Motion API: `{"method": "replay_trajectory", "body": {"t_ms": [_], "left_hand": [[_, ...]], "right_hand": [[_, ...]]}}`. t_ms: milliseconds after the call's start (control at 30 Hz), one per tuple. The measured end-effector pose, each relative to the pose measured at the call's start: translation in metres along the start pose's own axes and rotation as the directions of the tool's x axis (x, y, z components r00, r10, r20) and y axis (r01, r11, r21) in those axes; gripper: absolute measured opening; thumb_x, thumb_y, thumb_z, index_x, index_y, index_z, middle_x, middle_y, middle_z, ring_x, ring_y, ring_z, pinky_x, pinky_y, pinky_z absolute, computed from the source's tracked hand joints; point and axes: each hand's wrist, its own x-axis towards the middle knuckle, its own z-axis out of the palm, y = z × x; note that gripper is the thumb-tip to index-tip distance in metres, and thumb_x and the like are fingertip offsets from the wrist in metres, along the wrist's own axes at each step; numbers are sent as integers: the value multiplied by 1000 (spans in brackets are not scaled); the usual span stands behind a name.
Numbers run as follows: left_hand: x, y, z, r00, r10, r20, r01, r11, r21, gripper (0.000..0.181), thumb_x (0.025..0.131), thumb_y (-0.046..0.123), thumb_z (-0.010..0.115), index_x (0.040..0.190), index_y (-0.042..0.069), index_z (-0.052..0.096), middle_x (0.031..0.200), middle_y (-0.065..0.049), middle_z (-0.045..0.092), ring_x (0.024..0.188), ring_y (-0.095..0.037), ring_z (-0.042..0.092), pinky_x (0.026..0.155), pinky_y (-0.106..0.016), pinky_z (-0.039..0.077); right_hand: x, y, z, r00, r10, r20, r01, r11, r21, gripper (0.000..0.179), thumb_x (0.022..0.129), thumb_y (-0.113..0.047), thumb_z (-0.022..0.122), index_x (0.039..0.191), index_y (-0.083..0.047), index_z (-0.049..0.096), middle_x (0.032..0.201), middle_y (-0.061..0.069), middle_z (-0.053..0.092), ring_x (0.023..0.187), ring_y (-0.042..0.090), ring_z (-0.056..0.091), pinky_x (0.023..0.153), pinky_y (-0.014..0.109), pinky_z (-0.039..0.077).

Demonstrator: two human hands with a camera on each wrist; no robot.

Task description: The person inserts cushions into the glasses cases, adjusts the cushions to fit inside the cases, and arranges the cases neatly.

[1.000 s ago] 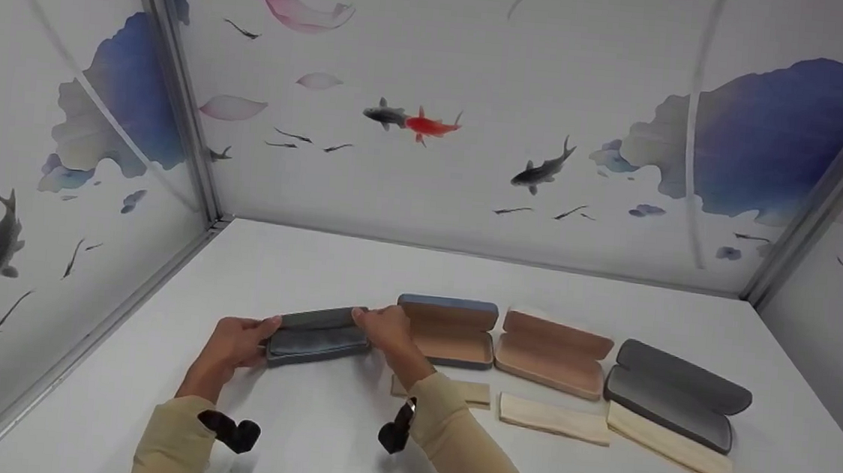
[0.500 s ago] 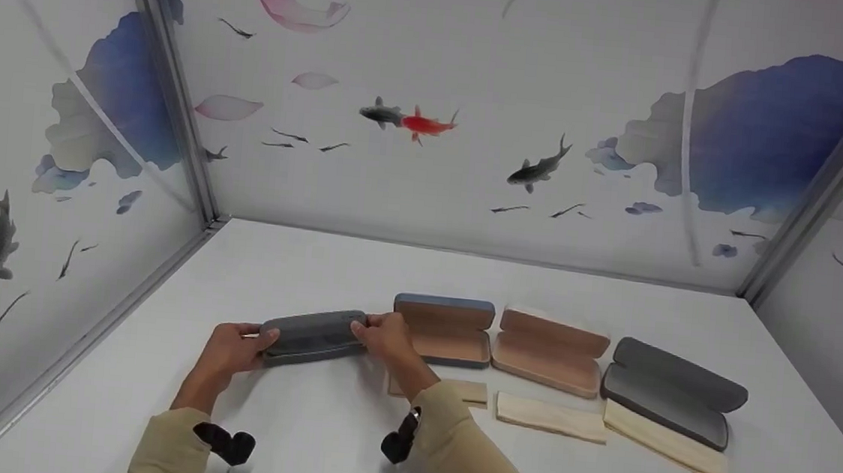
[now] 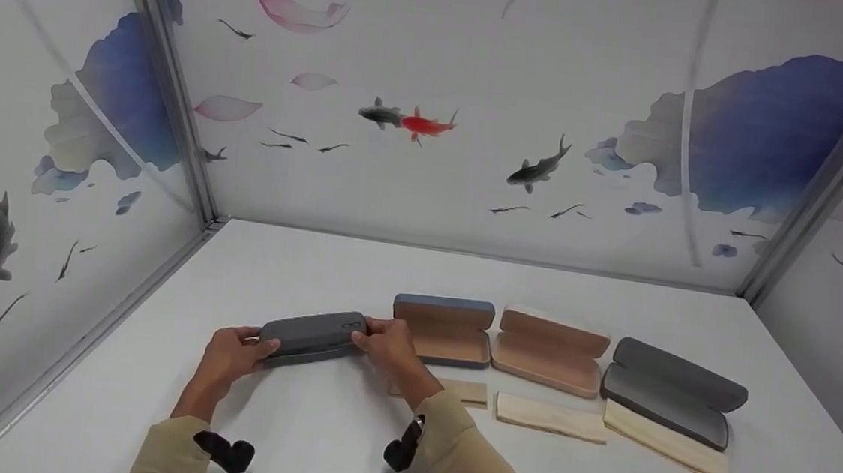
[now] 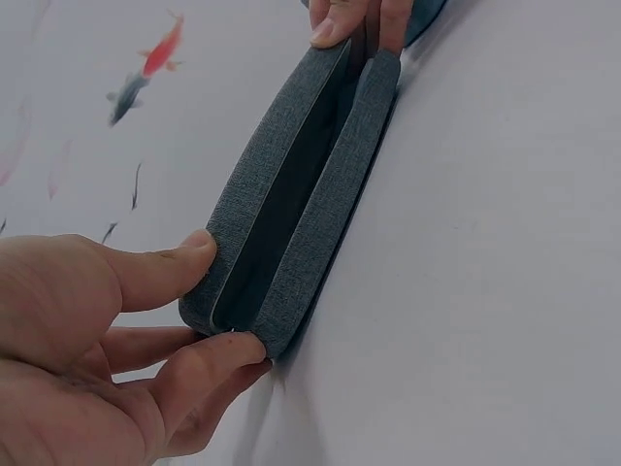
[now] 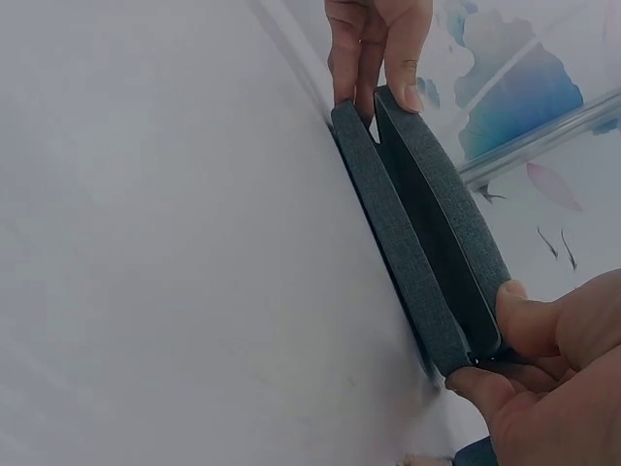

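Between my two hands is a dark grey-blue fabric glasses case, its lid tipped down over the base. In the left wrist view a narrow gap still runs along the front of the case, showing a dark inside. My left hand grips the left end, thumb on the lid and fingers at the base. The right hand grips the other end in the same way, with its thumb against the lid. Whether anything lies inside is hidden.
To the right stand a blue case, a pink case and a grey case, all with raised lids. Folded cream cloths lie in front of them on the white table. Printed walls enclose the table.
The held case's lid has swung down from a raised position, so its outer top now shows and its inside is covered in the head view. Both hands keep hold of the ends.
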Motion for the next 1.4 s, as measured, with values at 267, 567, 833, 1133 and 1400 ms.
{"method": "replay_trajectory", "body": {"t_ms": [267, 567, 833, 1133, 1400], "left_hand": [[-2, -4, -3, 1000, 17, -24, -16, 999, 33, 59, 97, 17, 66, 143, -12, 43, 137, -37, 52, 112, -32, 67, 86, -30, 58], [-3, -4, 0, 998, 36, -42, -34, 998, 57, 56, 95, 13, 69, 141, -11, 47, 135, -35, 56, 106, -26, 69, 77, -23, 56], [-2, -4, 4, 998, 34, -50, -29, 994, 105, 56, 95, 13, 69, 141, -11, 48, 137, -34, 55, 120, -40, 62, 88, -30, 57], [-1, -2, 2, 997, 48, -57, -39, 988, 150, 53, 92, 11, 71, 135, -12, 53, 127, -34, 61, 111, -38, 65, 81, -29, 57], [0, -2, -3, 999, 26, -28, -22, 992, 126, 56, 91, 12, 73, 137, -12, 52, 130, -35, 59, 114, -38, 65, 85, -31, 57]], "right_hand": [[-1, 2, 9, 1000, -6, -29, 7, 1000, 20, 45, 93, -6, 69, 136, 0, 59, 138, 16, 62, 122, 19, 62, 90, 29, 54], [-3, 5, 9, 998, -24, -65, 26, 999, 26, 48, 91, -2, 70, 137, -2, 58, 139, 15, 61, 132, 24, 57, 93, 28, 53], [-3, 7, 7, 997, -26, -73, 27, 999, 20, 49, 88, 3, 71, 136, -2, 59, 140, 14, 61, 133, 24, 56, 86, 22, 51], [-3, 6, 6, 999, -7, -45, 10, 998, 63, 50, 89, 4, 70, 137, -1, 58, 140, 15, 60, 133, 25, 55, 93, 27, 51], [-2, 5, 3, 998, -65, 0, 65, 997, 40, 49, 89, 4, 68, 137, 3, 57, 136, 16, 64, 132, 25, 57, 105, 35, 49]]}}
